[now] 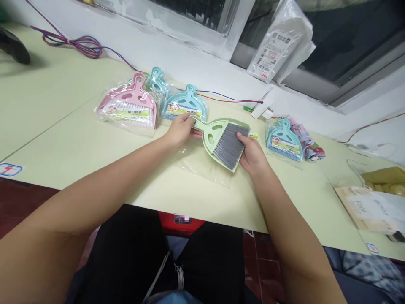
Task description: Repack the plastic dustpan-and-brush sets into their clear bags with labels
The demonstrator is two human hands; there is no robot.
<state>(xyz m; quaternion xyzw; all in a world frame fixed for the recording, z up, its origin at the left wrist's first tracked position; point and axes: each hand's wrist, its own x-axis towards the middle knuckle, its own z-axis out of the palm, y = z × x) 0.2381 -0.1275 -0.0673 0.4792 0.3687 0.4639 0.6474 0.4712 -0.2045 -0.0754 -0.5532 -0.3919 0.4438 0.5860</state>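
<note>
I hold a small green dustpan-and-brush set just above the pale green table. My left hand is closed round its handle. At the wide end my right hand grips the edge beside the grey bristles. An empty clear plastic bag lies flat on the table under the set.
Wrapped sets lie behind: a pink one, a blue one, a teal one, and another blue one on the right with colourful items. Red and blue wires run along the wall. Packages sit at far right.
</note>
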